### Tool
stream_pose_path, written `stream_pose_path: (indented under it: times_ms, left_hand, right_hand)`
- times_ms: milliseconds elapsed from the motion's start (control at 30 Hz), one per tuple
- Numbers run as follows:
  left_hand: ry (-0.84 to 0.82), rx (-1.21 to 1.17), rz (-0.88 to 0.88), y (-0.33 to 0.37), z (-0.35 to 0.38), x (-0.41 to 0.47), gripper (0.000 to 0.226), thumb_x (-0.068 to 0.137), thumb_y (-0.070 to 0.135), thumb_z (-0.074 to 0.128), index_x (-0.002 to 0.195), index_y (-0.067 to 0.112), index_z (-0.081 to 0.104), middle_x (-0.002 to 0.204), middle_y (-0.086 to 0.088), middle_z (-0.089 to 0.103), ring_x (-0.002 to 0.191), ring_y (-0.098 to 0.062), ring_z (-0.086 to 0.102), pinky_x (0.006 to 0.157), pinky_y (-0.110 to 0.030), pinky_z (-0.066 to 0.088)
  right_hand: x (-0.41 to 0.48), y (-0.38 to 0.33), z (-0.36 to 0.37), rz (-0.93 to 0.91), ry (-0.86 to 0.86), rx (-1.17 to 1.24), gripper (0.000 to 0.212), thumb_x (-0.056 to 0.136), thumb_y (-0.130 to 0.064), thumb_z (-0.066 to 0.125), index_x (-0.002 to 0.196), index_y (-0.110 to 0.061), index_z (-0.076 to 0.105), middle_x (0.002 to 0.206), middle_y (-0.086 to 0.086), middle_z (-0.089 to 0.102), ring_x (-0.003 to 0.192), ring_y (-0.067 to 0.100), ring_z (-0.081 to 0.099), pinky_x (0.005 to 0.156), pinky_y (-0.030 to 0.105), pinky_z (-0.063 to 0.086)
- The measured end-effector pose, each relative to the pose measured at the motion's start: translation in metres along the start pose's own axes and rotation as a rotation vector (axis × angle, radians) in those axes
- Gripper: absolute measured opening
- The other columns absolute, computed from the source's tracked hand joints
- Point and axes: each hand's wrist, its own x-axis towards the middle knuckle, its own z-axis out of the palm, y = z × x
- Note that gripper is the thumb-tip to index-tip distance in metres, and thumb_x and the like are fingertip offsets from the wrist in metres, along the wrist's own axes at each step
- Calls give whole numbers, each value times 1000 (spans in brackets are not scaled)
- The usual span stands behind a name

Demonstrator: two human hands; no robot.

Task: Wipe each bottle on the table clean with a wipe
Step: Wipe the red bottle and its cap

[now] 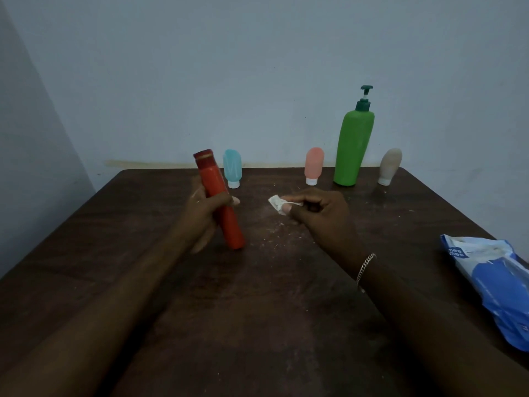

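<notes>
Both grips were closed: the left hand [207, 209] wrapped around a red cylindrical bottle [219, 200] held off the bench [257, 310], the right hand [317, 212] pinching a small crumpled white wipe [276, 202] at its fingertips. The bottle's long axis leaned cap-up and away, base toward the person; the wipe sat just to its right, apart from it — the right hand looked nearer for a stroke along the smooth, rigid tube. Behind, against the wall, stood soft blue [232, 167], pink [313, 165] and beige [390, 165] squeeze bottles, inverted on white caps, and a tall glossy green pump bottle [353, 144].
</notes>
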Motion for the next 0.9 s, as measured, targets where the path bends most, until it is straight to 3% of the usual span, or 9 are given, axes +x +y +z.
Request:
stream_pose_path:
  times_ms: [100, 233, 333, 400, 533, 667, 767, 900]
  left_hand:
    - [-37, -295, -163, 1, -3, 2, 54, 84, 11, 67, 131, 19, 41, 123, -17, 58, 120, -35, 61, 101, -50, 49]
    - [-35, -668, -314, -5, -11, 4, 66, 90, 33, 68, 141, 19, 30, 133, -34, 52, 116, -50, 60, 99, -64, 46]
    - [-108, -813, -336, -7, -8, 1, 75, 95, 47, 59, 150, 18, 17, 140, -39, 43, 116, -58, 56, 89, -64, 53]
    - [-106, -842, -350, -7, -3, -2, 80, 95, 51, 55, 153, 16, 13, 141, -39, 41, 113, -57, 58, 82, -60, 57]
    - [-44, -848, -364, -13, 0, -2, 77, 95, 51, 56, 150, 8, 23, 132, -36, 55, 111, -49, 64, 76, -55, 60]
    - [-34, -854, -370, -20, 2, 0, 73, 94, 48, 59, 147, 6, 31, 118, -29, 65, 106, -39, 68, 71, -50, 61]
    - [9, -826, -348, -19, 2, -1, 68, 94, 47, 59, 142, 6, 35, 124, -30, 62, 109, -41, 67, 70, -50, 62]
    - [-7, -833, -308, -16, -3, -1, 67, 95, 49, 56, 140, 5, 32, 131, -36, 55, 102, -47, 68, 66, -48, 62]
  right_hand:
    - [-1, -2, 4, 12, 9, -30, 17, 79, -19, 79, 96, -21, 79, 81, -1, 74, 70, 22, 70, 66, 48, 59]
    - [-3, -11, 7, 12, 27, 7, 17, 80, -15, 78, 97, -14, 76, 86, -2, 75, 76, 15, 72, 73, 47, 60]
    - [-5, -18, 8, -36, 49, 45, 29, 82, -11, 76, 111, -11, 72, 100, -3, 72, 94, 11, 70, 81, 41, 60]
    - [-8, -23, 10, -134, 52, -32, 36, 84, -14, 74, 120, -11, 68, 105, -1, 68, 101, 12, 67, 85, 35, 59]
    - [-13, -33, 20, -345, 57, -279, 34, 89, -19, 70, 122, -11, 66, 107, 0, 64, 97, 6, 61, 81, 27, 54]
    - [-17, -34, 35, -550, -90, -451, 30, 92, -11, 65, 122, -12, 65, 104, -4, 58, 87, -4, 51, 74, 13, 43]
    - [-18, -22, 31, -647, -178, -609, 28, 91, -9, 63, 118, -9, 66, 97, 7, 61, 78, 12, 53, 64, 27, 45]
    - [-16, -12, 21, -553, -271, -668, 18, 87, -14, 62, 102, -10, 70, 90, 2, 60, 73, 15, 55, 60, 38, 49]
